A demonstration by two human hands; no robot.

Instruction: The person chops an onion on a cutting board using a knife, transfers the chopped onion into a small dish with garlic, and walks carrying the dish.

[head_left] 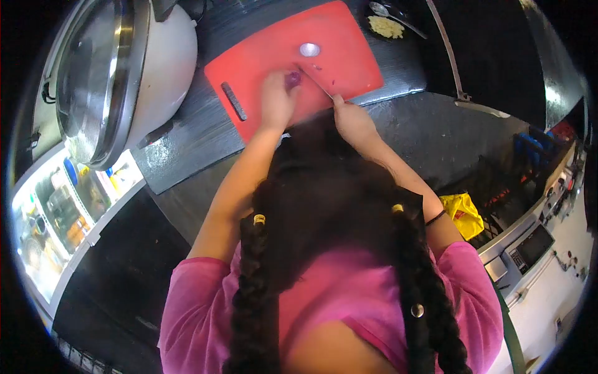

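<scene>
A red cutting board (249,68) with a dark slot handle lies on the dark worktop. On its left half, my left hand (278,100) is closed around a small purple onion (293,79), with its fingers partly blurred. My right hand (355,123) grips the handle of a knife (317,84) at the board's near edge. The blade slants up and left across the board, its tip close to the onion. Small purple bits (317,67) lie by the blade. Farther up rests a pale round piece (309,49), possibly a cut onion half.
A large white round cooker (165,68) with a glass lid stands at the left. Back right, a pale yellow chopped heap (386,27) sits beside a spoon (398,19). A lit display case (68,212) is lower left; a yellow bag (462,215) is at the right.
</scene>
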